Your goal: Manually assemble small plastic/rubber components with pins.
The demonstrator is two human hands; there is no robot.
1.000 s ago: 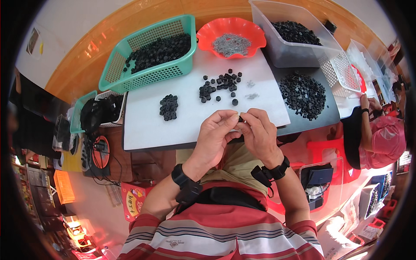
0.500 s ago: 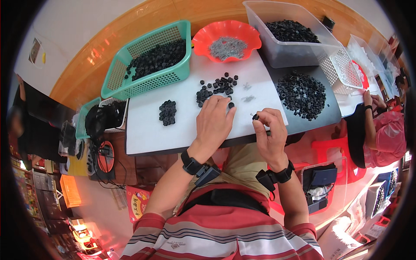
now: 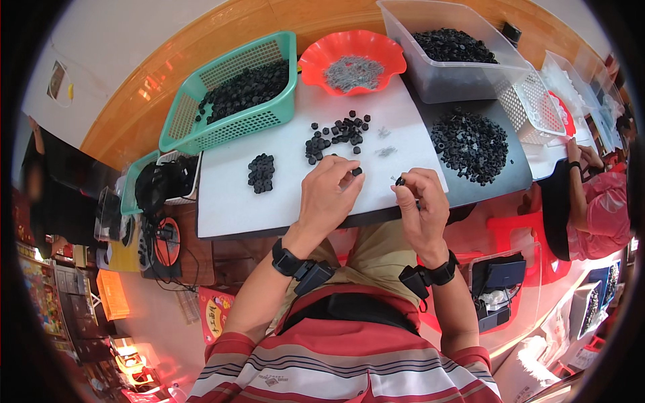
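Observation:
My left hand (image 3: 329,191) pinches a small round black knob (image 3: 357,171) between thumb and fingertips, over the white sheet (image 3: 282,211). To its right, my right hand (image 3: 424,201) is closed on a smaller black piece (image 3: 400,181). A thin, light metal bit (image 3: 393,178) shows beside that piece; whether it is joined to it I cannot tell. Beyond my left hand lies a loose group of black knobs (image 3: 349,131). Two little heaps of fine metal pins (image 3: 385,152) lie right of them. Further left, more black knobs (image 3: 261,173) stand packed close together.
A green basket (image 3: 232,131) of black knobs stands at the back left. Next to it are a red scalloped bowl (image 3: 312,64) of metal pins and a clear bin (image 3: 463,84) of black pieces. Small black parts (image 3: 470,148) are heaped right. Another person (image 3: 601,208) sits far right.
My left hand has drawn back slightly toward me and lifted the black knob from among the others. My right hand has barely shifted, still holding its black piece.

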